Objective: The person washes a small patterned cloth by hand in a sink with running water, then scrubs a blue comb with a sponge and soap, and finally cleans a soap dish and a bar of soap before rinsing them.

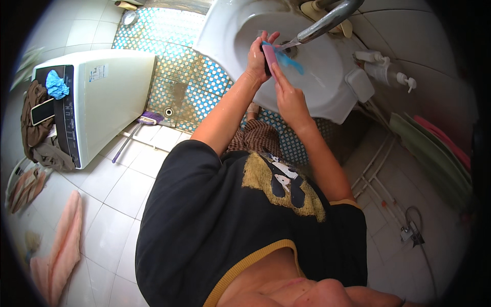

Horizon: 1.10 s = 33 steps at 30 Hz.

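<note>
Over the white washbasin [326, 80], my left hand [257, 59] is wrapped around a black object [267, 63], mostly hidden by the palm and by a pink flat item [270, 56]. My right hand [290, 101] has its fingers extended along the lower end of that pink item and grips it against the black object. A thin bright-blue piece [289, 62] shows beyond the pink edge, reaching down into the bowl; its kind is unclear. Water runs from the metal faucet [322, 23] beside my left fingertips, above the drain [289, 50].
A white soap box [360, 85] sits on the basin's right rim, with pump bottles [383, 73] beyond it. To the left stands a washing machine [111, 103] bearing clothes [36, 115], a phone [43, 112] and a blue crumpled item [57, 84]. A purple broom [149, 118] is beside it.
</note>
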Each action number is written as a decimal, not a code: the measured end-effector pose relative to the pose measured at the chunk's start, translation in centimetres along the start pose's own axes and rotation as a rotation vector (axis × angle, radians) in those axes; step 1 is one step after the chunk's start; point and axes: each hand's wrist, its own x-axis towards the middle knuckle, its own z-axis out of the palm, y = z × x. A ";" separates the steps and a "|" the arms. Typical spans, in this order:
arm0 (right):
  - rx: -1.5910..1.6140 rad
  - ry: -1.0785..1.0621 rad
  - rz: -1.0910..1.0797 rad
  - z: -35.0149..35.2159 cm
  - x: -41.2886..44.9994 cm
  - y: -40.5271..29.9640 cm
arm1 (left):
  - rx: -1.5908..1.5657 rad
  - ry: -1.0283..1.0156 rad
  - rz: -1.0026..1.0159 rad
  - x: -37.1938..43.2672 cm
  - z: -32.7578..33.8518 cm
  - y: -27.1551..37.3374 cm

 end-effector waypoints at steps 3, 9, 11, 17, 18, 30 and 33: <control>-0.033 0.065 -0.028 0.0 1.9 0.5 | 0.000 -0.034 0.043 2.1 -2.4 -1.6; 0.085 0.066 -0.057 0.3 -0.7 0.2 | 0.143 0.015 0.076 1.0 -0.7 0.2; 0.075 0.072 -0.050 0.3 0.4 0.4 | 0.106 0.021 0.078 0.9 -0.5 0.2; 0.176 0.173 -0.055 1.7 4.6 2.0 | 0.001 -0.092 0.083 1.2 -1.2 -0.5; 0.176 0.174 -0.056 1.4 4.6 1.8 | 0.055 -0.078 0.065 0.5 -0.7 -0.6; 0.770 0.049 0.453 -0.2 3.3 1.8 | 0.035 -0.038 0.203 3.4 -2.5 -2.0; 0.356 0.011 0.309 0.2 0.5 1.6 | 0.051 -0.002 0.134 2.5 -1.2 -0.5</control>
